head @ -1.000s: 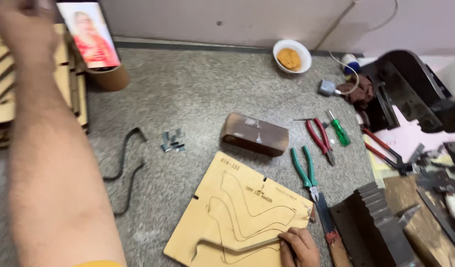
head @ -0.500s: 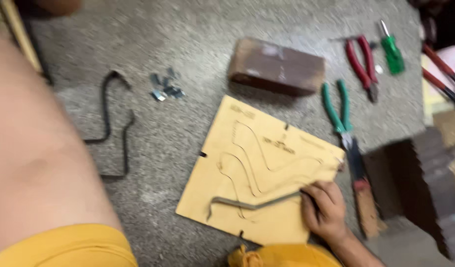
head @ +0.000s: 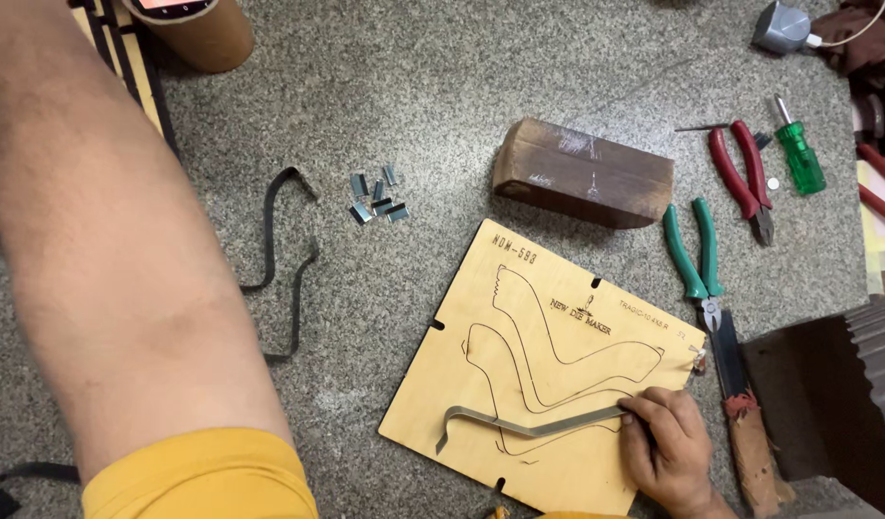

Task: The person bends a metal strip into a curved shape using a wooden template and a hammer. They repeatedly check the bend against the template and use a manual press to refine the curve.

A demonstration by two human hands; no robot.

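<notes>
A pale wooden die board (head: 558,317) with curved slots cut in it lies flat on the speckled stone surface. My right hand (head: 668,447) rests on the board's lower right part, its fingers closed on the end of a thin bent metal strip (head: 519,423). The strip lies across the board, and its hooked end points left. My left forearm (head: 106,240) stretches up the left side of the view, with a yellow sleeve at the bottom. The left hand itself is out of frame at the top.
Behind the board sits a dark wooden block (head: 582,173). Green pliers (head: 692,255), red pliers (head: 740,178) and a green screwdriver (head: 798,149) lie to the right. Small metal clips (head: 375,197) and a bent black strip (head: 289,259) lie left. A cardboard tube (head: 197,29) stands top left.
The view has dropped closer to the board, and my left hand has left the frame at the top. My right hand stays on the metal strip at the board.
</notes>
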